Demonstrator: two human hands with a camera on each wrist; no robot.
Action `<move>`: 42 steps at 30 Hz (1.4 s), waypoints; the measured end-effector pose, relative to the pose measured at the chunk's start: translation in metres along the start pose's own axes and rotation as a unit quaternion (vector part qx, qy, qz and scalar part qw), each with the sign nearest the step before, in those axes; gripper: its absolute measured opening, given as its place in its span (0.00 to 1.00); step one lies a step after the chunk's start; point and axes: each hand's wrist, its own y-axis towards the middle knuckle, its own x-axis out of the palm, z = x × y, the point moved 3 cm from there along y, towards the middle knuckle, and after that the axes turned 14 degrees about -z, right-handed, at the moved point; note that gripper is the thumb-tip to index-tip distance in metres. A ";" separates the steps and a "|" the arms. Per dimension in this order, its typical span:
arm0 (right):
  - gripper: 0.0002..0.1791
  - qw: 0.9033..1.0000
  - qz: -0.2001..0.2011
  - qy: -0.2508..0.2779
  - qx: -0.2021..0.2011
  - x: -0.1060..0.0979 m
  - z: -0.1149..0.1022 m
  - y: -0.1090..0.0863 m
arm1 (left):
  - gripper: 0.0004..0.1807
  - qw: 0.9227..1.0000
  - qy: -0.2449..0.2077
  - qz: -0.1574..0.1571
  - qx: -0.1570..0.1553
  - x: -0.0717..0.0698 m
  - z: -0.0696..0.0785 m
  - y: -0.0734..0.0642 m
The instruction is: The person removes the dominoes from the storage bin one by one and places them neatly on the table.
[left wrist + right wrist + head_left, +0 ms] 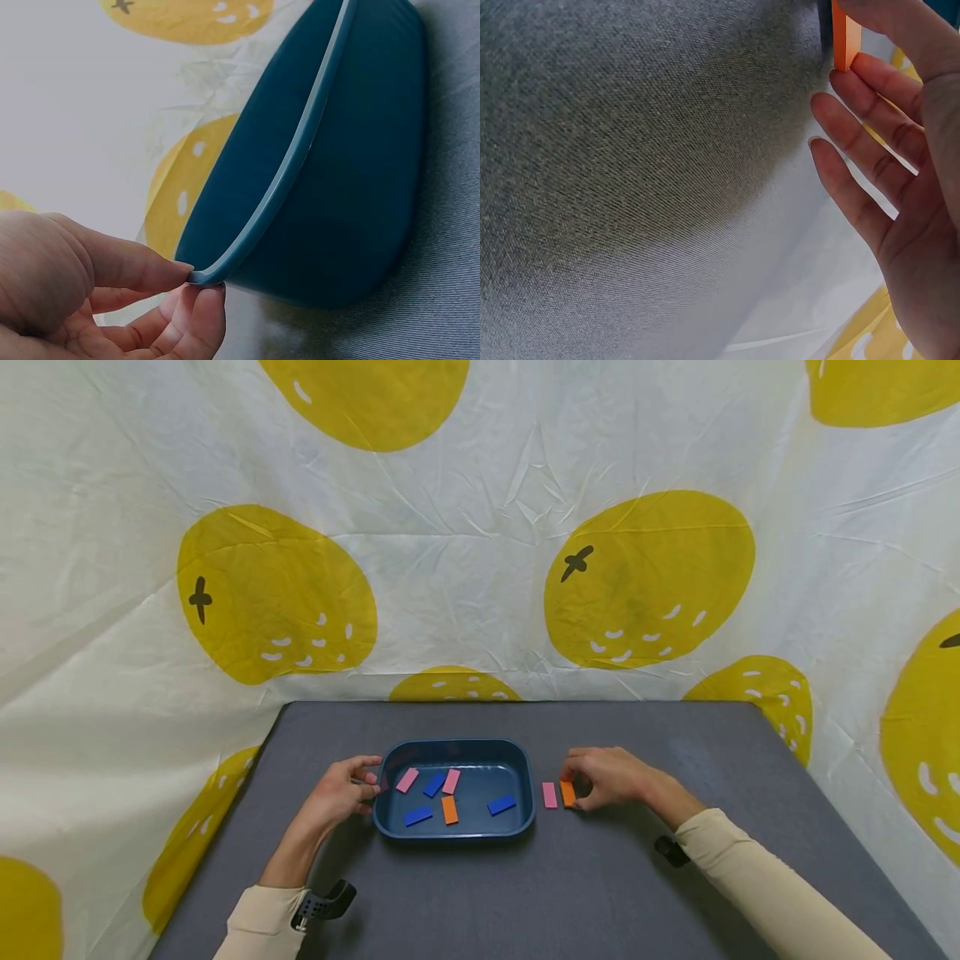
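A dark blue rectangular tray (454, 837) rests on the table, its rim pinched at the left end between the thumb and fingers of my left hand (340, 790). Two pink blocks (407, 780), three blue blocks (502, 805) and one orange block (449, 810) lie scattered inside it. Right of the tray, my right hand (611, 777) holds another orange block (567, 793) by its ends between thumb and fingers. In the right wrist view that orange block (846, 41) shows at the top, the other fingers spread below it. A pink block (550, 795) lies flat between this hand and the tray.
The grey cloth-covered table (480, 902) ends at the back against a white curtain (465, 593) printed with large yellow fruit. A dark band with a small device (324, 903) is on the left wrist, and another device (671, 852) on the right.
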 end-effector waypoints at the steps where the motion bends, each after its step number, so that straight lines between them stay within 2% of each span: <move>1: 0.19 1.000 0.002 -0.002 0.000 0.000 -0.001 0.000 | 0.26 1.000 0.000 0.001 0.000 0.000 0.000 0.000; 10: 0.19 1.000 0.011 -0.010 0.001 0.004 -0.002 0.000 | 0.26 1.000 -0.001 0.002 0.004 0.001 -0.001 0.000; 24: 0.20 1.000 -0.005 -0.001 0.013 0.004 0.000 0.001 | 0.25 1.000 0.001 0.004 0.003 0.001 -0.003 0.002; 32: 0.19 1.000 0.011 0.009 -0.006 -0.004 -0.003 -0.001 | 0.25 1.000 -0.009 -0.003 0.004 0.000 -0.001 0.001; 42: 0.20 1.000 0.000 0.025 -0.007 -0.020 -0.011 0.002 | 0.26 1.000 -0.013 -0.006 0.006 0.000 -0.001 0.001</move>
